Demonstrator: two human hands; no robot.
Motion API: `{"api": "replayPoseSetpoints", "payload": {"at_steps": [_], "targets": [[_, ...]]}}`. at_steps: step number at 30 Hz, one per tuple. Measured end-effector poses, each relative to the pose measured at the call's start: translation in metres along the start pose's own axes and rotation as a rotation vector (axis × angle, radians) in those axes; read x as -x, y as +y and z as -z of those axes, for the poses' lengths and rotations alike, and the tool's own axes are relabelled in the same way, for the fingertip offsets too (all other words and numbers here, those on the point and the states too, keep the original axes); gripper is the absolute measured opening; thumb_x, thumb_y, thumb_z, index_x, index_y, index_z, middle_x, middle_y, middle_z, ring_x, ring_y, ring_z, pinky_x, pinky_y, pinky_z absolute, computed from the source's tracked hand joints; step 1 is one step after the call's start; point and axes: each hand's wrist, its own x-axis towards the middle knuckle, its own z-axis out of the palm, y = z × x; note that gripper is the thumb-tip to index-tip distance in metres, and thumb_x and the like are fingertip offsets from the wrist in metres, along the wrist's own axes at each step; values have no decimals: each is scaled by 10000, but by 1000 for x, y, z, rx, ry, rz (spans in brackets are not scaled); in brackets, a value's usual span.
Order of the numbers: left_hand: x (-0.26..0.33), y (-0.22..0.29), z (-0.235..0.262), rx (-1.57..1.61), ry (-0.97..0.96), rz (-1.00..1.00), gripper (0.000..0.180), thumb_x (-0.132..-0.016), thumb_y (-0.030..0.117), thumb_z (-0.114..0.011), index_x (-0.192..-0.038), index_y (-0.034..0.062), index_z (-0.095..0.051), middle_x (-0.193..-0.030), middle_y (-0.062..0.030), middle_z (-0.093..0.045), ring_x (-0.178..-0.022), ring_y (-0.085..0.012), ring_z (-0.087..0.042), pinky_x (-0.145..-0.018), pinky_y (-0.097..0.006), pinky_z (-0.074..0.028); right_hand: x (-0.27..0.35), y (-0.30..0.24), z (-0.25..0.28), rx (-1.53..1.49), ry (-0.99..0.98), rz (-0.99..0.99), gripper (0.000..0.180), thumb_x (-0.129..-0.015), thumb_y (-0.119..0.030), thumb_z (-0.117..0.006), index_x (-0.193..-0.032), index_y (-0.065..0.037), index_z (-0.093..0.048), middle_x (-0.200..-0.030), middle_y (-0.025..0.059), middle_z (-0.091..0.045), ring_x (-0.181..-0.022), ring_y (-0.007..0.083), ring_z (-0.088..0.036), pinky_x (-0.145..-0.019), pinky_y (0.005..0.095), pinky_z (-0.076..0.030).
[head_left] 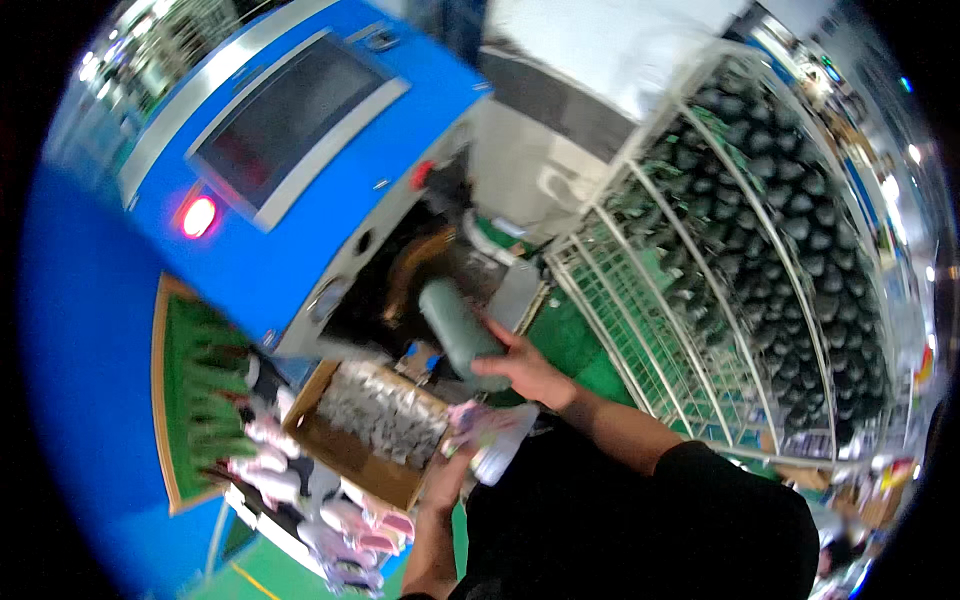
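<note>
My right hand (528, 370) is closed around a dark green, rounded block that looks like a shoe last (455, 325). It points up and away toward the machine's dark opening (400, 270). Lower down, my left hand (448, 478) grips a pink and white shoe upper (488, 438), blurred by motion, close to my body. The fingers of that hand are partly hidden by the upper. Just left of it sits a cardboard box (395, 485) full of small grey pieces (375, 410).
A blue machine (330, 150) with a dark screen (285, 110) and a glowing red light (198, 216) stands ahead left. To the right, a white wire rack (700, 370) holds many dark green lasts (770, 220). Several pink and white shoe uppers (340, 515) lie at lower left.
</note>
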Motion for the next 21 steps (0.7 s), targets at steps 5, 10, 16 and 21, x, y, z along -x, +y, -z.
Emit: {"api": "replayPoseSetpoints", "payload": {"at_steps": [5, 10, 16, 21], "targets": [[8, 18, -26, -157, 190, 90, 651, -896, 429, -704, -1322, -48, -580, -1257, -143, -632, -1135, -227, -587, -988, -350, -450, 48, 0, 95, 282, -264, -192, 824, -853, -156, -773, -1547, -25, -348, -1345, 71, -596, -1172, 144, -546, -998, 306, -471], [-22, 25, -94, -347, 169, 58, 551, -915, 422, -706, -1205, -42, -640, -1074, -113, -677, -993, -191, -603, -896, -340, -479, 117, 127, 203, 498, 217, -389, 811, -825, -253, -788, -1519, -59, -415, -1289, 114, -638, -1128, 216, -612, -976, 352, -484], [-42, 8, -149, -489, 104, 114, 448, -898, 379, -718, -1102, -19, -690, -973, -87, -698, -907, -168, -613, -838, -325, -491, 202, 251, 339, 505, 620, -714, 795, -827, -326, -755, -1507, -79, -424, -1260, 210, -646, -1125, 311, -647, -973, 415, -485], [-65, -64, -172, -667, -24, 299, 418, -868, 336, -741, -1127, 10, -702, -1162, -185, -699, -1062, -246, -659, -936, -348, -494, 171, 239, 423, 798, 742, -785, 745, -868, -261, -698, -1533, -172, -374, -1287, 280, -602, -1165, 437, -592, -955, 505, -499]]}}
